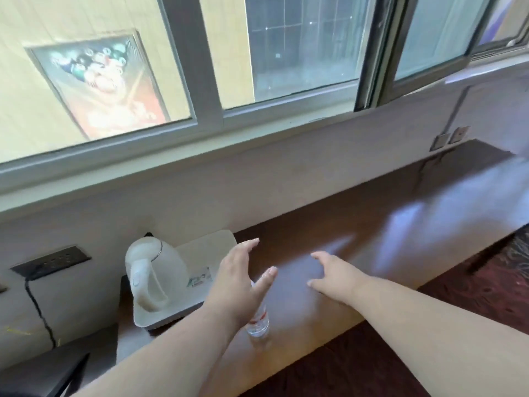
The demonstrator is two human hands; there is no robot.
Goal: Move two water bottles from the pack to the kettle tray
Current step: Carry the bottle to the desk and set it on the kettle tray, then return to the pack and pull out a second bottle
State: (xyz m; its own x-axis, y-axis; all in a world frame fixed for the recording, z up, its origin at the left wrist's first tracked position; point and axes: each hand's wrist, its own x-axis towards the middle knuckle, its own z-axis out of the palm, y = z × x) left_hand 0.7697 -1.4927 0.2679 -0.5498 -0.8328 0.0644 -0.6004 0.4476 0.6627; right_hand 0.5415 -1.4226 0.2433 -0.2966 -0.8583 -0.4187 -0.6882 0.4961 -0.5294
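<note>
A white kettle [153,273] stands on the left part of a white tray [211,247] at the left end of the dark wooden counter. One clear water bottle [258,322] with a red label stands on the counter just right of the tray's front corner, its top hidden behind my left hand [239,282]. That hand hovers over the bottle, fingers spread, holding nothing. My right hand [333,277] floats open over the counter, to the right of the bottle. The bottle pack is out of view.
The brown counter [386,224] runs right along the wall under a window sill. Small sachets [200,277] lie on the tray beside the kettle. A power strip [51,263] with a black cable is on the wall at left. Wall sockets [450,137] sit far right.
</note>
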